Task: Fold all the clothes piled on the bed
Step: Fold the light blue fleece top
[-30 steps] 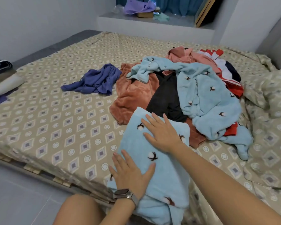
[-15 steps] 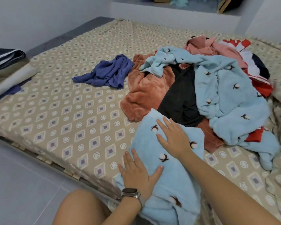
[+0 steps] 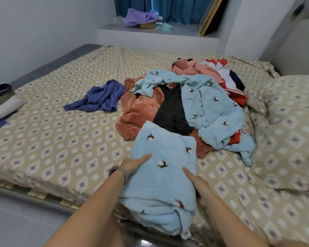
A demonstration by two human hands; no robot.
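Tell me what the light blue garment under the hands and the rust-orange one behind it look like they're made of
The light blue garment looks like thick fleece or plush: matte, fuzzy, with soft rounded folds and small cotton-boll motifs that could be printed or embroidered. The rust-orange garment looks like velour or coral fleece, since its short nap catches a faint sheen along the creases. The exact fibre can't be told from this view.

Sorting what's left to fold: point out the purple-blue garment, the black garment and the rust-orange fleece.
purple-blue garment (image 3: 100, 98), head view, middle of the crumpled cloth.
black garment (image 3: 171, 111), head view, its exposed centre.
rust-orange fleece (image 3: 137, 111), head view, its left bare part.
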